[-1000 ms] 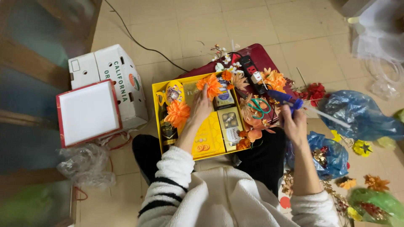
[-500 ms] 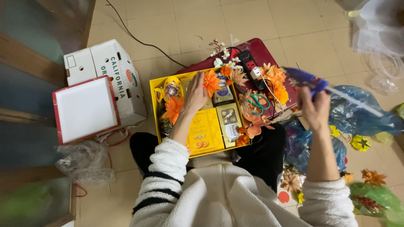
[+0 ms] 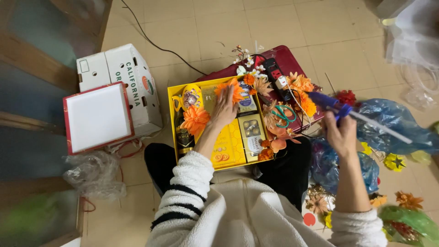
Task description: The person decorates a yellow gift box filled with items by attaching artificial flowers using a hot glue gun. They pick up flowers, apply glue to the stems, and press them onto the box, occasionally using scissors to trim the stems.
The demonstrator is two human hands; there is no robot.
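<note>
Right hand [image 3: 340,132] is gripping the blue glue gun [image 3: 330,103] off to the right, nozzle aiming left toward the orange flower [image 3: 233,89] the left hand [image 3: 224,109] is pressing flat-open in the yellow box [image 3: 173,120].

The glue gun [image 3: 330,103] is being drawn rightward, away from the box [image 3: 173,120], by the right hand [image 3: 340,133]; it was over the flowers a second ago.

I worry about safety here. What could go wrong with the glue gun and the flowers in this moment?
The right hand holds the glue gun above the blue plastic bag; a hot drip might melt it. The left hand presses an orange flower in the yellow box, so fresh glue could burn fingers.
</note>
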